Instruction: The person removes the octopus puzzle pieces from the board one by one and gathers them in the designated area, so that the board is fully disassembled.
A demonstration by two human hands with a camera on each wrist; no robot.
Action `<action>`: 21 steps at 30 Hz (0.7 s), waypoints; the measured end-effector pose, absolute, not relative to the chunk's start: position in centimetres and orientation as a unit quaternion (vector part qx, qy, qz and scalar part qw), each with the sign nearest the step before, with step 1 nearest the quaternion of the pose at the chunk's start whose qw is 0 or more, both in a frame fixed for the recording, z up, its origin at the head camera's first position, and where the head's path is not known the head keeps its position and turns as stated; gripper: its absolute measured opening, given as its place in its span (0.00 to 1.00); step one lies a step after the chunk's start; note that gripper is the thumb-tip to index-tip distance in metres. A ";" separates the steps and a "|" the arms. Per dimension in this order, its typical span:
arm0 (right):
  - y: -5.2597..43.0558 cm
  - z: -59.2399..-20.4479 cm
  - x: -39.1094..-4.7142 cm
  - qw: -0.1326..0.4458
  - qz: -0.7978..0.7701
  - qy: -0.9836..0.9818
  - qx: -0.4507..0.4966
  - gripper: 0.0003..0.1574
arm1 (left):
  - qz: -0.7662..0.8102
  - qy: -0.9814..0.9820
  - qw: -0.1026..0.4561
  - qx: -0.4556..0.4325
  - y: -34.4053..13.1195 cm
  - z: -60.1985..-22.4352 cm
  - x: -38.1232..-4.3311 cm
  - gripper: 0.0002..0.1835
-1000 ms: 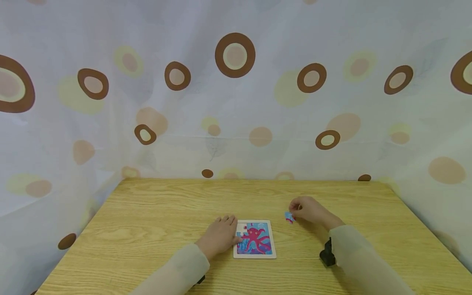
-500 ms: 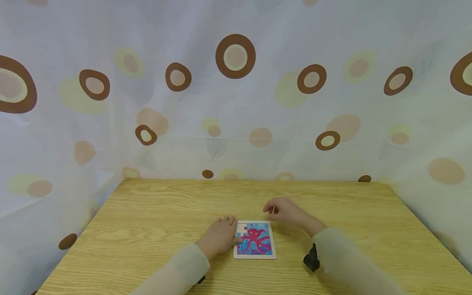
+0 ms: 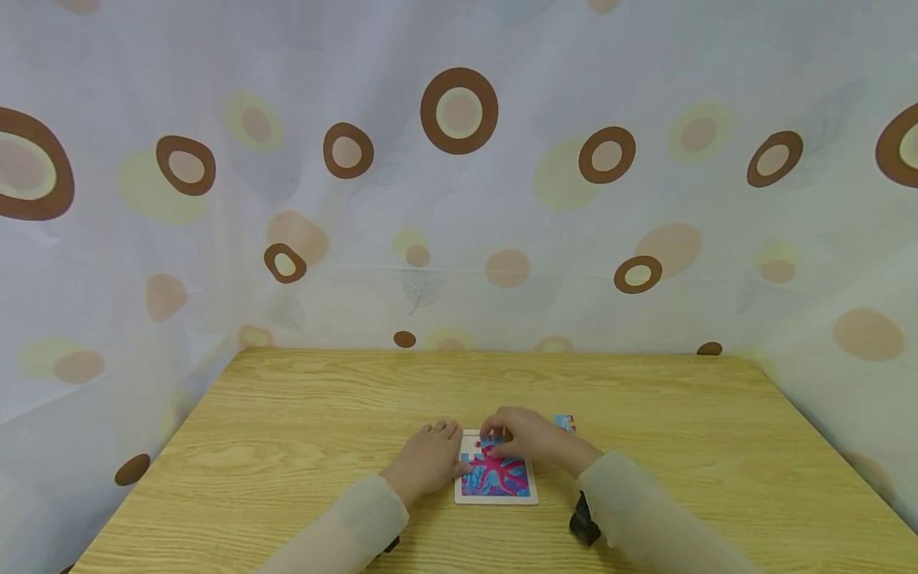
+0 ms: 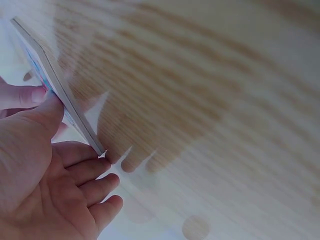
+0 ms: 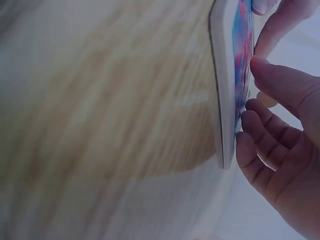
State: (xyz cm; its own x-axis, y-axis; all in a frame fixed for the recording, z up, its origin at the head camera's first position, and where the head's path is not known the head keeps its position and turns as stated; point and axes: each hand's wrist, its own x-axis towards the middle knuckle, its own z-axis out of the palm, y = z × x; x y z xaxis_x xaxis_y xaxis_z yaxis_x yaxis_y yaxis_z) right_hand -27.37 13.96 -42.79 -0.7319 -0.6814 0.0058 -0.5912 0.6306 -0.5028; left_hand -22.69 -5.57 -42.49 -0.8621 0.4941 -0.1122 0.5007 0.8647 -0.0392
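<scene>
A square jigsaw puzzle of a pink octopus on blue lies in a white frame, with a bare white gap at its upper left. My left hand lies along the frame's left side, its thumb resting over the edge and its other fingers stretched on the table. Over the upper part of the puzzle, my right hand touches the picture beside the gap. In the right wrist view its thumb and bent fingers stand apart against the surface, with no loose piece showing between them. A blue and red puzzle piece lies beyond the right forearm.
The wooden table reaches to a pale curtain patterned with brown rings, which encloses the back and both sides. A dark wrist device hangs under the right sleeve.
My right hand has moved left from the loose piece onto the puzzle. The piece, hidden half a second ago, shows again on the table, differently turned. My left hand has stayed put.
</scene>
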 end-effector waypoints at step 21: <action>13.7 -43.0 -27.3 0.124 -0.281 0.883 -0.355 0.12 | -0.036 0.962 0.032 0.270 -5.6 -42.6 -22.7 0.35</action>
